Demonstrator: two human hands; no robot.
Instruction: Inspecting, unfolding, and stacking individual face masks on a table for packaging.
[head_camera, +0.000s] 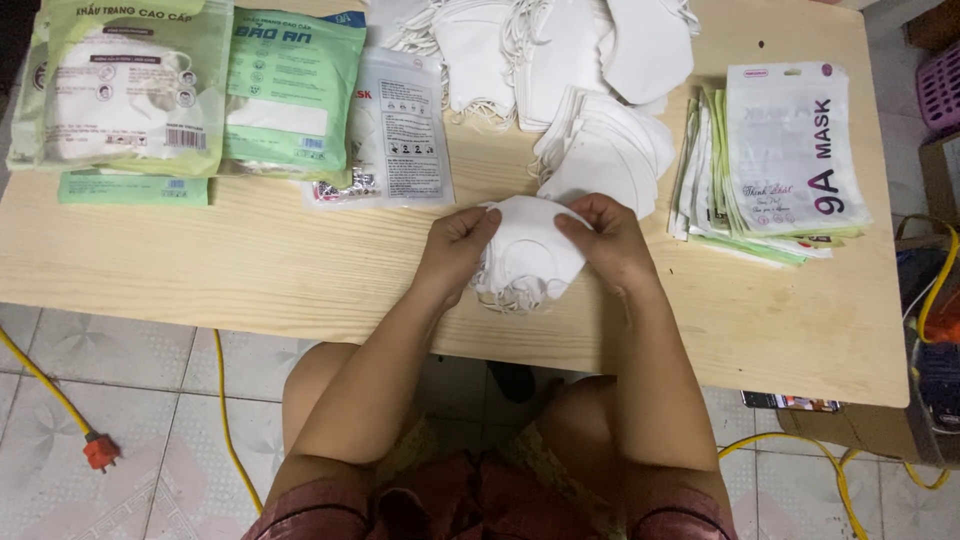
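From the head view, I held a small stack of white masks (527, 255) between both hands, just above the near edge of the desk (250, 270), about at the middle of it. My left hand (457, 245) pinched the left side of the stack, thumb on top and the other fingers curled under, so the masks stayed together. My right hand (610, 240) did the same on the right side, with the thumb and first fingers pressed on the upper rim. The ear loops hung down from the bottom of the stack, toward me. I think I gripped from both sides because the masks were thin and slid easily on each other.

Just behind my hands, a fan of loose masks (605, 150) lay on the desk, and a bigger heap (540, 45) was at the far edge. These were close, so I could reach them without moving my arms much. Near the right edge stood a pile of flat empty bags (780, 160), white on top with green ones under it. At the far left corner lay filled green packs (190, 90), and one clear pack (395, 130) beside them. A yellow cable (225, 420) ran over the floor tiles under the desk.
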